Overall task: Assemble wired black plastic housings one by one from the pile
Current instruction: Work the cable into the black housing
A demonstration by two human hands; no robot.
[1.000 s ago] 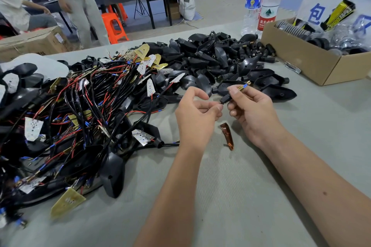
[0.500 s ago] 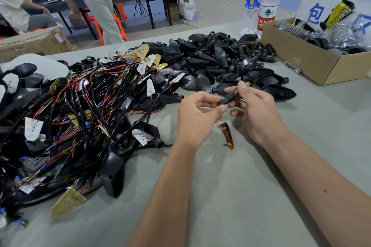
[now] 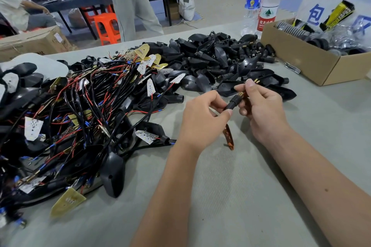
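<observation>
Item: short black plastic stem [image 3: 233,102], long axis slanting up-right between my hands; left hand [image 3: 202,118] pinched its lower end, right hand [image 3: 263,106] its brass-threaded upper end.

- Stem [image 3: 233,102]: a short black plastic tube with a brass threaded end and gold-tipped wires coming out of its far end; held tilted above the table, pinched between both hands.
- Wired pile [image 3: 76,118]: black housings tangled with red and black wires and small white boards, on the left.
- Housing pile [image 3: 216,60]: bare black shells and stems, far centre.
- Amber lens [image 3: 229,136]: lies on the table, near the hands.
</observation>
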